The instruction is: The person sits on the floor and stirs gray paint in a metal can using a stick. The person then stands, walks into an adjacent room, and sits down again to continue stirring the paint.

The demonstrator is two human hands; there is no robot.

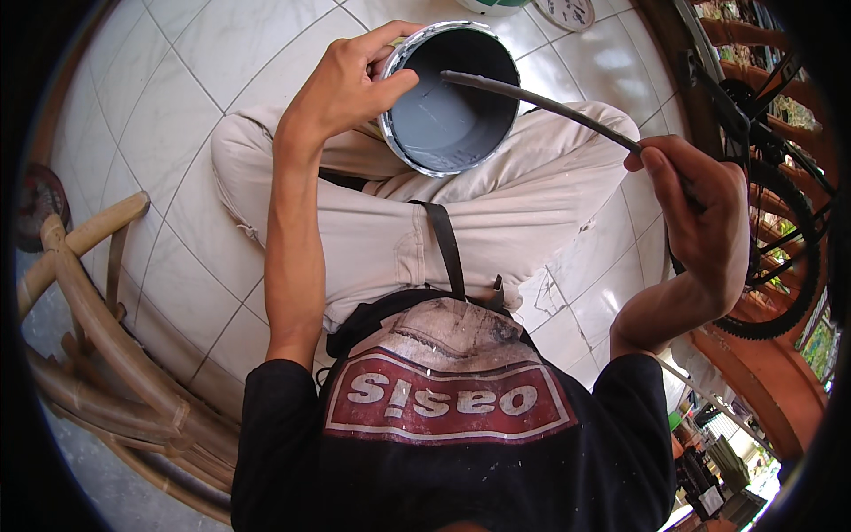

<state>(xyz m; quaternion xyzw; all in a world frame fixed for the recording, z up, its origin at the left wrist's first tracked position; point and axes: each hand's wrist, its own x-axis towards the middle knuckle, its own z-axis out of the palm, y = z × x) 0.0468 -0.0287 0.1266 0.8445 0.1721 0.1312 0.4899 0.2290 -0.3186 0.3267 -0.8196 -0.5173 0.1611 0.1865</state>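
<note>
A person sits on the floor [186, 257] of white tiles with both legs folded, and I can see right into the bucket [483, 111] in front. The bucket is up by the knees, between the two hands, with its round mouth facing up at the person. Grey paint [425, 124] lies inside it, and the rim is messy with pale smears.

The left hand [350, 89] holds the bucket by its left side. The thumb pokes over the rim, and the other fingers bend around the outside – I can't see all of their tips.

The right hand [696, 199] has a long dark stick [550, 105]. Its thumb and fingers are curled up tight, pinching one end. The other end reaches over the bucket's mouth and has grey on it. I can't tell if that tip touches the paint.

The person wears a black shirt [399, 483] and light trousers [355, 230] with a dark strap [443, 248] hanging down. A bamboo seat [120, 341] is on the left – a bike wheel [780, 315] is on the right. Past the bucket are a white tub [493, 7] and a round lid [567, 12].
</note>
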